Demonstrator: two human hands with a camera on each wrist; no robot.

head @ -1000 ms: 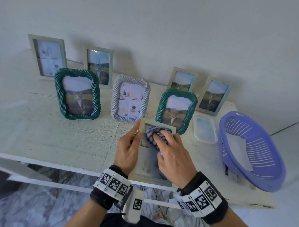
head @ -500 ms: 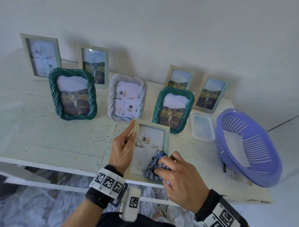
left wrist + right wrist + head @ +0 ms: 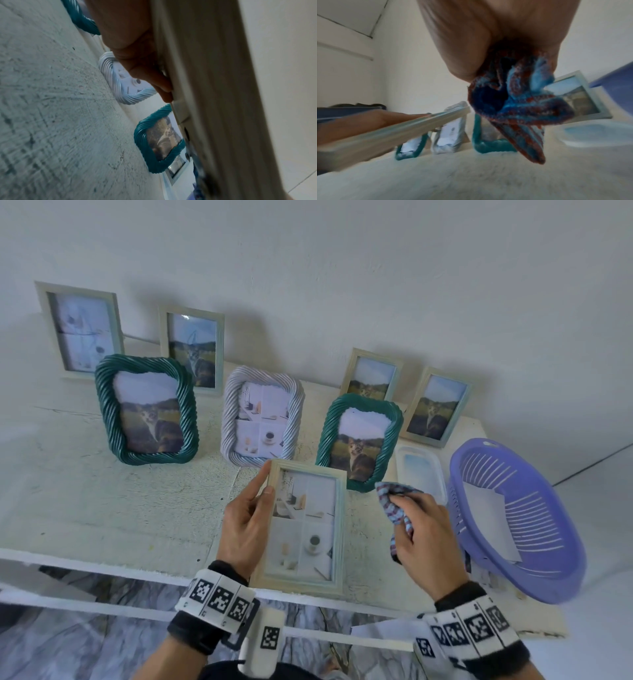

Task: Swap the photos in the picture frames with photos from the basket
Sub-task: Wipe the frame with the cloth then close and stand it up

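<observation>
A person's left hand [image 3: 245, 529] grips the left edge of a pale wooden rectangular picture frame [image 3: 303, 527], thumb on the front moulding and fingers curled behind, holding it tilted just above the front edge of the white worktop [image 3: 102, 501]. The frame shows a four-panel photo including a coffee cup. The right hand [image 3: 423, 537] is clenched around a bunched blue-and-red checked cloth [image 3: 394, 505], held clear of the frame, to its right.

The step in hand looks like finishing a wipe of the glass on a frame that seems already to carry its new photo. The next move probably calls for standing this frame back among the others and setting the cloth down; several frames with a cat photo likely remain to be swapped.

At the right edge of the worktop sits a purple slotted plastic basket [image 3: 555, 573], overhanging the front edge slightly. Inside lies what appears to be one white sheet, face down. Just left of it, a clear shallow plastic container [image 3: 421, 470] lies flat; its contents cannot be made out.
</observation>
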